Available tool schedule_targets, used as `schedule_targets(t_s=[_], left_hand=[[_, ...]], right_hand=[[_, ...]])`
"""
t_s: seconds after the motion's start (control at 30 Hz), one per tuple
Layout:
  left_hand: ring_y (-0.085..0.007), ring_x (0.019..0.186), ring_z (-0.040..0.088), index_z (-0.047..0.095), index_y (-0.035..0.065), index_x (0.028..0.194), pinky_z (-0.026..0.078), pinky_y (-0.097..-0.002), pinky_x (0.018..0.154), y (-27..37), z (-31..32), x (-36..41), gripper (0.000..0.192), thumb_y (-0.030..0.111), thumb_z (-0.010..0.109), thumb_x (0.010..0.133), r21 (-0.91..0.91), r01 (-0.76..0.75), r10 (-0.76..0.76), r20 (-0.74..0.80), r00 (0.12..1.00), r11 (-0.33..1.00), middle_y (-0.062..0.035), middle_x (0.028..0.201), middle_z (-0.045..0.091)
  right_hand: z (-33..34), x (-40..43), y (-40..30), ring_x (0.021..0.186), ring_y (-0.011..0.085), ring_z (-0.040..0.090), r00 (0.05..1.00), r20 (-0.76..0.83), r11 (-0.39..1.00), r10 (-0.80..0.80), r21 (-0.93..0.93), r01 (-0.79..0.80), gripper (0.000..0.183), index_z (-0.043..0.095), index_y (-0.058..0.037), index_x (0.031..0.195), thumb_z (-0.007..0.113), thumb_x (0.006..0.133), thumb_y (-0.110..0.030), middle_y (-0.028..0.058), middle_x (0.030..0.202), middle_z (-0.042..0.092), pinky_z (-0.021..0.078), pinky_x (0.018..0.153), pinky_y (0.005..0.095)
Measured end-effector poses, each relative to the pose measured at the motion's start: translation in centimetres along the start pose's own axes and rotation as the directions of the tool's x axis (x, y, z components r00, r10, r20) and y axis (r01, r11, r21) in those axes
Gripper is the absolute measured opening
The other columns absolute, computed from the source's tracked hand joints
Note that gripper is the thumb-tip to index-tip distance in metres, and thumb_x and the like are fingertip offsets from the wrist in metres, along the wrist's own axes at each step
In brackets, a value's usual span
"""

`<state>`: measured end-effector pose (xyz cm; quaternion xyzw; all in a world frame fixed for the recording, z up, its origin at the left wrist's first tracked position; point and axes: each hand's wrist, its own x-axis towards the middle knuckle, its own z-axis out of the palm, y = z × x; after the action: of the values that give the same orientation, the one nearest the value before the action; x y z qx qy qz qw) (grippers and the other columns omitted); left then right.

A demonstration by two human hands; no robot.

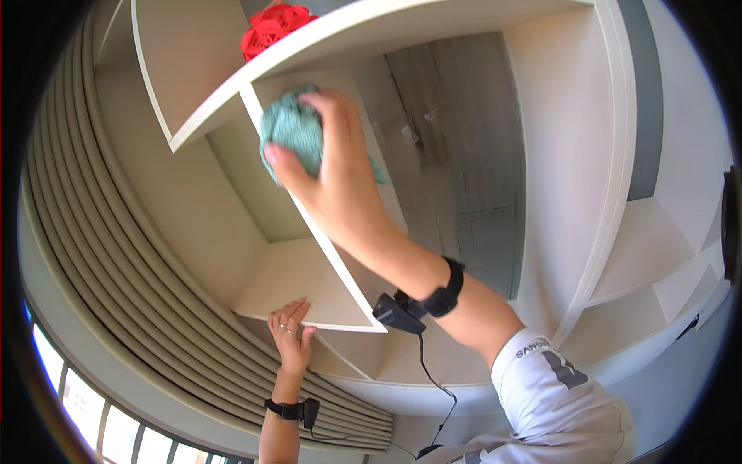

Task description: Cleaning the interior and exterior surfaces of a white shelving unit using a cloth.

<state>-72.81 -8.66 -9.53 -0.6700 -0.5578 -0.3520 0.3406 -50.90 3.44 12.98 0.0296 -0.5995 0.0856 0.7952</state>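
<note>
My right hand (342,168) grips a bunched green cloth (293,130). It presses the cloth against the front edge of a white upright shelf divider (330,249), near the divider's upper end. Lower and to the left, my left hand (290,330) rests on the front edge of a white shelf board (313,284), its fingertips lying on the top surface. Rings show on its fingers. The hand and cloth hide part of the divider and of the compartment behind. Both wrists carry black strapped devices with cables.
A red openwork ornament (275,29) sits on the shelf above. Behind the right compartment is a grey reflective panel (464,156). Ribbed beige curtain folds (116,232) run along the left side, with a bright window (87,400) below. A black cable (426,365) dangles from my right wrist device.
</note>
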Motion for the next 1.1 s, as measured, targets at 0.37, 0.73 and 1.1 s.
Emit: schedule_targets(t_s=[0.37, 0.73, 1.1], left_hand=[[-0.0287, 0.113, 0.055, 0.064, 0.0062, 0.119, 0.034, -0.0442, 0.102, 0.1, 0.8, 0.0, 0.042, 0.039, 0.057, 0.094, -0.020, 0.017, -0.016, 0.027, 1.000, 1.000, -0.0076, 0.125, 0.063], [-0.0277, 0.113, 0.056, 0.064, 0.0062, 0.119, 0.034, -0.0435, 0.101, 0.0, 0.6, -0.1, 0.047, 0.046, 0.050, 0.098, 0.009, 0.005, -0.005, -0.007, 1.000, 1.000, -0.0080, 0.123, 0.065], [-0.0274, 0.110, 0.056, 0.065, 0.0077, 0.117, 0.034, -0.0429, 0.100, -1.0, 0.8, -0.2, 0.042, 0.042, 0.058, 0.093, -0.009, 0.001, -0.002, -0.050, 0.999, 1.000, -0.0064, 0.123, 0.065]], right_hand=[[-3.3, -7.8, -0.3, 0.122, 0.0451, 0.047, 0.981, 0.077, 0.984, 0.178, -0.013, -0.178, 0.049, 0.048, -0.0002, 0.128, 0.069, 0.088, -0.018, 0.0275, 0.136, 0.043, 0.0398, 0.103, 0.0479], [-5.9, -18.7, 5.2, 0.128, 0.0410, 0.043, 0.886, -0.014, 0.884, 0.464, -0.064, -0.464, 0.040, 0.048, 0.0007, 0.129, 0.060, 0.096, -0.018, 0.0252, 0.137, 0.045, 0.0329, 0.109, 0.0454], [-5.6, -19.2, 4.5, 0.131, 0.0360, 0.038, 0.849, 0.027, 0.850, 0.527, -0.033, -0.527, 0.039, 0.046, 0.0002, 0.133, 0.049, 0.102, -0.023, 0.0204, 0.138, 0.045, 0.0280, 0.111, 0.0421]])
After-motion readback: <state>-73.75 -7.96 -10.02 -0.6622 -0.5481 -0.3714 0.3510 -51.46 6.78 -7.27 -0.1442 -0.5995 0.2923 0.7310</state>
